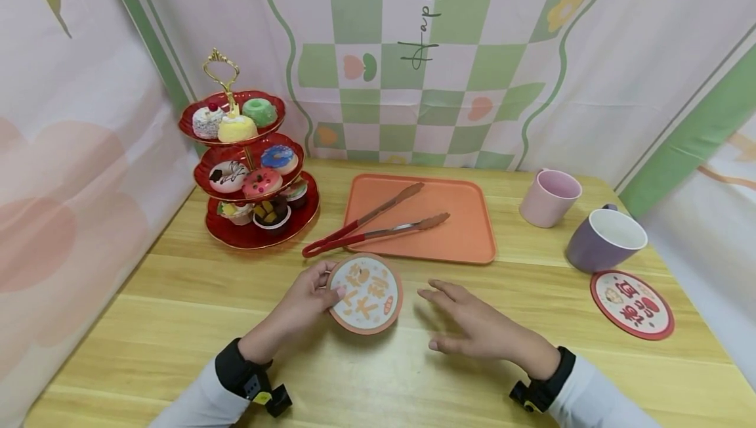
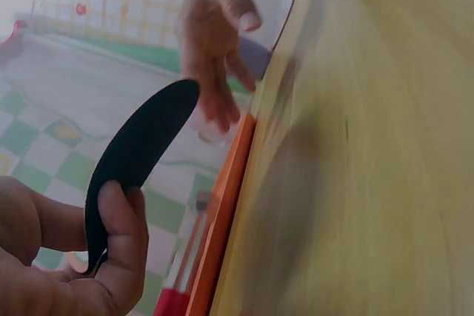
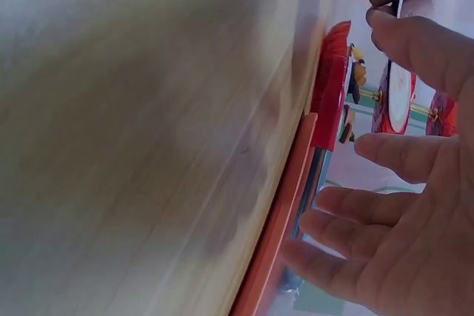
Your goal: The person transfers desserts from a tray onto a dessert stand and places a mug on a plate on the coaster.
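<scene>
My left hand (image 1: 313, 293) pinches a round coaster (image 1: 364, 293) by its left edge, thumb on top, with orange rim and orange characters on white. In the left wrist view the coaster's dark underside (image 2: 137, 146) faces the camera, held above the table. My right hand (image 1: 478, 329) is held to the coaster's right, apart from it, fingers spread and holding nothing. Red-handled tongs (image 1: 378, 228) lie spread on an orange tray (image 1: 466, 244) beyond the hands, their handle end over its left edge. A red-rimmed coaster (image 1: 632, 304) lies at the right, beside the purple mug (image 1: 602, 244).
A three-tier red cake stand (image 1: 260, 237) with several toy cakes and doughnuts stands at the back left. A pink mug (image 1: 546, 201) is at the back right, behind the purple one. A printed cloth (image 1: 407, 113) hangs along the table's back edge.
</scene>
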A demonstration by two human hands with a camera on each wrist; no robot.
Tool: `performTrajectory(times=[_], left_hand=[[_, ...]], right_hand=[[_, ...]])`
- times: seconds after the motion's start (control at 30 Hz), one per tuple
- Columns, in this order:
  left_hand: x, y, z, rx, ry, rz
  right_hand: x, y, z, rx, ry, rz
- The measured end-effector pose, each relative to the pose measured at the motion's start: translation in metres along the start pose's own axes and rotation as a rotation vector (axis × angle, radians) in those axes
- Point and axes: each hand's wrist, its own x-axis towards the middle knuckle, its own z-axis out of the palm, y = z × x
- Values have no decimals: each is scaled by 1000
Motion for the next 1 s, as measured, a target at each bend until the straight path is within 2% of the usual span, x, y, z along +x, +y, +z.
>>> performTrajectory(times=[0.17, 0.37, 0.6, 0.8, 1.0], left_hand=[[-2, -1, -16, 49, 7, -14], [-5, -2, -35, 84, 54, -52], [-14, -1, -65, 134, 34, -36], [-22, -1, -90, 140, 98, -41], [-28, -3, -106, 136, 141, -66]], right_hand=[[-1, 1, 1, -120, 5, -42], [-3, 1, 0, -201, -27, -39], [-6, -1, -3, -188, -53, -11], [-6, 1, -4, -176, -61, 6], [-7, 3, -3, -163, -60, 5]])
